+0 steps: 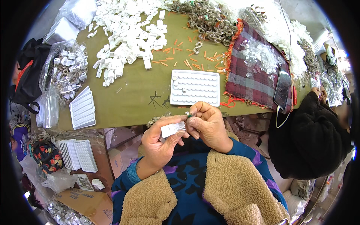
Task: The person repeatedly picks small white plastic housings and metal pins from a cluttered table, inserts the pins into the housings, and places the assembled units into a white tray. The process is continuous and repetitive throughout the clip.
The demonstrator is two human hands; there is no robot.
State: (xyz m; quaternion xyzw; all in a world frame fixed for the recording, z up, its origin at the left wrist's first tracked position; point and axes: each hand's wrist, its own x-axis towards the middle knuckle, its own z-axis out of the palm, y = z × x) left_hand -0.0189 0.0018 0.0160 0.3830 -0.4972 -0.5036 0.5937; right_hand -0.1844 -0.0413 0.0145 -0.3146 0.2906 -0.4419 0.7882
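Observation:
My left hand (157, 144) is closed around a small white plastic housing (168, 129) with a clear, pronged end pointing right. Close beside it, my right hand (210, 127) pinches a tiny part with a green board (189, 115) between thumb and forefinger. Its finer details are too small to make out. Both hands are held in front of my body, near the table's front edge. Just beyond them lies a white tray (195, 100) with rows of round hollows; a couple of small pieces sit in it.
White housings (125, 48) are heaped at the back left, coiled cables (212, 24) at the back. Orange strips (187, 63) lie scattered between. A plaid cloth (240, 82) carries clear pieces and a phone (281, 88). Stacked trays (83, 110) lie left. A person in black (311, 138) works at right.

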